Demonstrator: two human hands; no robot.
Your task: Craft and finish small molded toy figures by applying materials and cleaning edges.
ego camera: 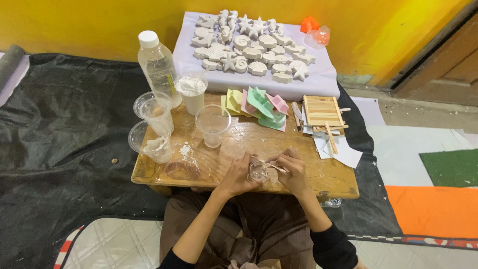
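My left hand (240,175) grips a small clear plastic cup (258,173) at the near edge of the low wooden table (229,144). My right hand (294,172) holds a thin wooden stick (271,165) whose tip points into that cup. Both hands meet over the table's front middle. The cup's contents are too small to make out.
Several clear cups (212,122), some with white powder, and a capped water bottle (158,65) stand at the table's left. Pastel moulds (261,104) and a wooden stick frame (322,110) lie at the back right. White plaster sea-shapes (254,47) cover a lavender sheet behind.
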